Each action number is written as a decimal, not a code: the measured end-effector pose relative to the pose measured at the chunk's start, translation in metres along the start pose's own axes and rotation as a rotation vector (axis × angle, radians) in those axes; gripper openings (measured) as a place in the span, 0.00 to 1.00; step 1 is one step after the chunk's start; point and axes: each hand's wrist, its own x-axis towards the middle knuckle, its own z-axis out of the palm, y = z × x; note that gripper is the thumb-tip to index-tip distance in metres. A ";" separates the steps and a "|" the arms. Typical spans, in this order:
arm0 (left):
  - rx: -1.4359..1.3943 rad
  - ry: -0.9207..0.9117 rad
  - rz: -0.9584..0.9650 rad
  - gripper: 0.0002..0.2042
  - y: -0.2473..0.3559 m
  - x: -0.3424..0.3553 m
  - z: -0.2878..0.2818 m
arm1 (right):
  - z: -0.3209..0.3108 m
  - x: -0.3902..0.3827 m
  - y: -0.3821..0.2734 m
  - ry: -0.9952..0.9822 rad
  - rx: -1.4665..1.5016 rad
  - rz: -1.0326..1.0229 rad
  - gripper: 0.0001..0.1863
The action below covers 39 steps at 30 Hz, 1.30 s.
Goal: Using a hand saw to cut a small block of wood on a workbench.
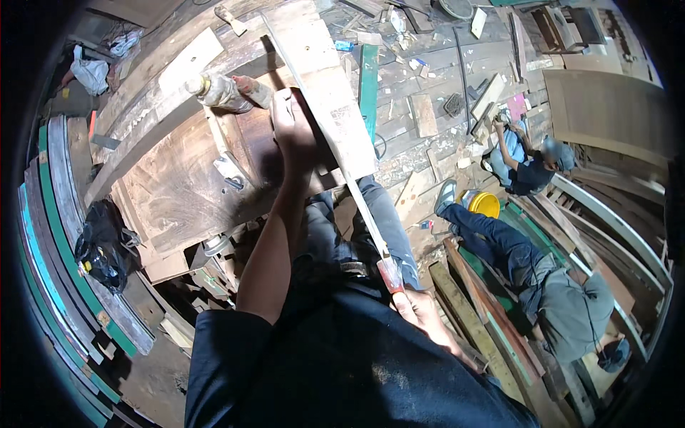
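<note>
My right hand [419, 314], low and close to my body, is closed round the red handle [390, 274] of a long, narrow blade. It looks like a handsaw [325, 128] seen nearly edge-on, slanting from my hand up and left across the workbench [160, 192]. Over the bench, my left hand [289, 121] presses on a dark wooden board [317, 153] beside the blade, its fingers curled at the board's edge. A clear plastic bottle [225, 93] and a smaller reddish bottle [255, 91] lie by that hand. Nearer on the bench sits a hand plane [230, 171].
A brush [230, 21] lies at the bench's far end. Stacked planks [89, 271] line the left, beside a black plastic bag [103, 246]. On the right, two people sit near a yellow bucket [485, 205] and more timber [474, 328]. Offcuts litter the plank floor.
</note>
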 end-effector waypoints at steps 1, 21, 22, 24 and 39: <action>0.012 0.017 -0.019 0.10 -0.003 0.000 -0.001 | -0.001 0.002 -0.001 -0.008 -0.004 -0.003 0.22; 0.222 0.089 0.012 0.07 0.006 -0.010 0.008 | -0.004 0.037 -0.028 -0.013 -0.062 0.046 0.25; 0.232 0.109 0.011 0.07 0.008 -0.011 0.007 | -0.003 0.037 -0.027 -0.004 -0.079 0.028 0.24; -0.059 0.127 -0.142 0.05 0.005 -0.007 0.008 | -0.006 0.037 -0.029 -0.036 -0.062 0.065 0.22; 0.212 0.066 -0.225 0.09 0.026 0.000 0.001 | -0.009 0.036 -0.018 -0.113 0.049 0.078 0.22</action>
